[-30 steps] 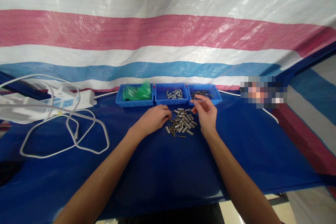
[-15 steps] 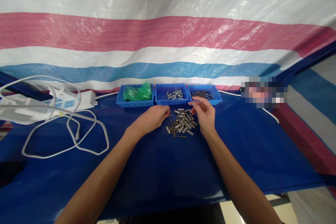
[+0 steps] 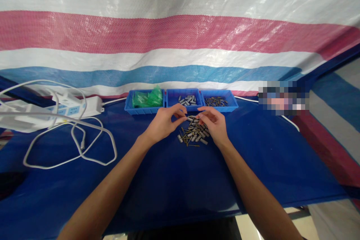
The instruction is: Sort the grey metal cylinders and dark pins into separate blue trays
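My left hand (image 3: 165,120) is at the left of a loose pile of small metal parts, thumb and forefinger drawn together in a pinch. Facing it across the pile, my right hand (image 3: 214,122) also has its fingertips bent together. The fingertips of both hands are close to each other above the far side of the heap. Whatever they pinch is too small to make out. The pile mixes short grey metal cylinders (image 3: 204,142) with thin brass-coloured pins (image 3: 193,145), lying on the blue table cover (image 3: 180,183).
Behind the pile stand three blue bins in a row: the left bin (image 3: 144,111) with green plastic, the middle bin (image 3: 171,101) with grey cylinders, the right bin (image 3: 233,102) with dark thin pins. White power strips (image 3: 92,106) and a looped white cable (image 3: 114,146) occupy the left.
My left hand has moved right and slightly up, towards my right hand. The right hand has shifted a little left and down, so the fingertips are now closer together.
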A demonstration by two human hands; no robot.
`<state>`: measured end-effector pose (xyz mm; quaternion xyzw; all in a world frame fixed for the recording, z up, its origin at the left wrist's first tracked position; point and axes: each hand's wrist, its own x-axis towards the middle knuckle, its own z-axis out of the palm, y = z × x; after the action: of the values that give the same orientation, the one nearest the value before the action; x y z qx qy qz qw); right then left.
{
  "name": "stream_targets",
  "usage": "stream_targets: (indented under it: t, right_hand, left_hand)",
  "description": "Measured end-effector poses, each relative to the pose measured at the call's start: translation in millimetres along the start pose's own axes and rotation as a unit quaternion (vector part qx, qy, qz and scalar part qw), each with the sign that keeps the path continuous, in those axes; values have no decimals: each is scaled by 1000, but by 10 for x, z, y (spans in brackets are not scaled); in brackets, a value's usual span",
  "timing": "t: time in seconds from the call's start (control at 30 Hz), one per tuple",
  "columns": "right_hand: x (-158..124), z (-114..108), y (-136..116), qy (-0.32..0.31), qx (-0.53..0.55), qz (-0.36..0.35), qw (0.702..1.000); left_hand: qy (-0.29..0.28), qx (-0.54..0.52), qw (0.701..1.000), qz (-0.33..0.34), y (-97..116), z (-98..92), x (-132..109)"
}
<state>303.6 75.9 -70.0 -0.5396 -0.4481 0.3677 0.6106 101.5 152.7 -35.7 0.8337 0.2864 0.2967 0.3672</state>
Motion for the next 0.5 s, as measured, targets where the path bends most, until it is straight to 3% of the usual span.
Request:
stream_targets:
  t: [0.33, 0.5]
  right_hand:
    - [-32, -8, 11, -86, 35, 25, 995]
    - [-27, 24, 45, -88, 63, 54, 993]
  left_hand:
    - [-22, -29, 999, 6, -19, 35, -5]
    - [-9, -22, 1000, 15, -2, 61, -15]
